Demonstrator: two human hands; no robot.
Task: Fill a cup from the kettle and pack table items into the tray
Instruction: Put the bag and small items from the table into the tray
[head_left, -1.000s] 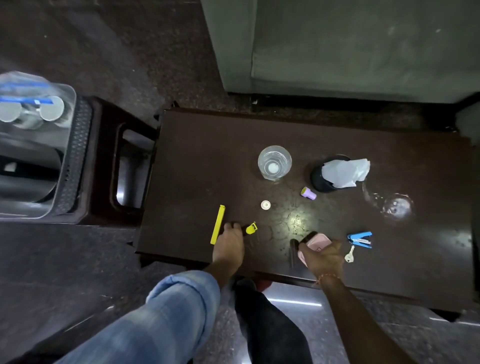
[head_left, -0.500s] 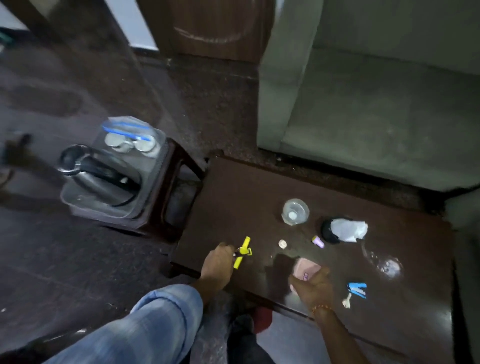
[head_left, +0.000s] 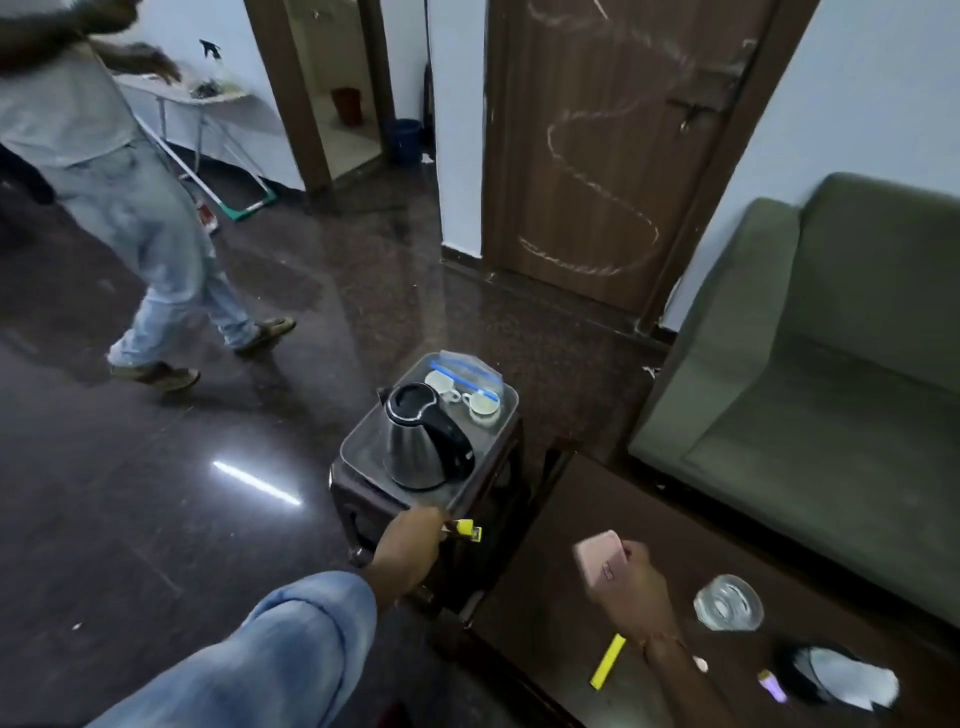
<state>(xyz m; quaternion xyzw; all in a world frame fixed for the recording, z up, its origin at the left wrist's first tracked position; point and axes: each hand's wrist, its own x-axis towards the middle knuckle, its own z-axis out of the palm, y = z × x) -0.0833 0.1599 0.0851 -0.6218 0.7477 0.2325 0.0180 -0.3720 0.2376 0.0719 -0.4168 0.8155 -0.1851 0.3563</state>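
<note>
I count one steel kettle (head_left: 427, 437) and two white cups (head_left: 482, 405) in the clear tray (head_left: 363, 447) on the stool (head_left: 363, 506). On the table (head_left: 545, 587) stands one glass (head_left: 728, 603). My left hand (head_left: 410, 540) is closed around a small yellow clip (head_left: 469, 531), just before the tray. My right hand (head_left: 631, 582) grips a pink case (head_left: 600, 556) above the table.

The left hand (head_left: 410, 540) hid most of the yellow clip (head_left: 469, 531); the right hand (head_left: 631, 587) covered the pink case's (head_left: 600, 556) lower end; the tissue (head_left: 852, 678) was blurred.
</note>
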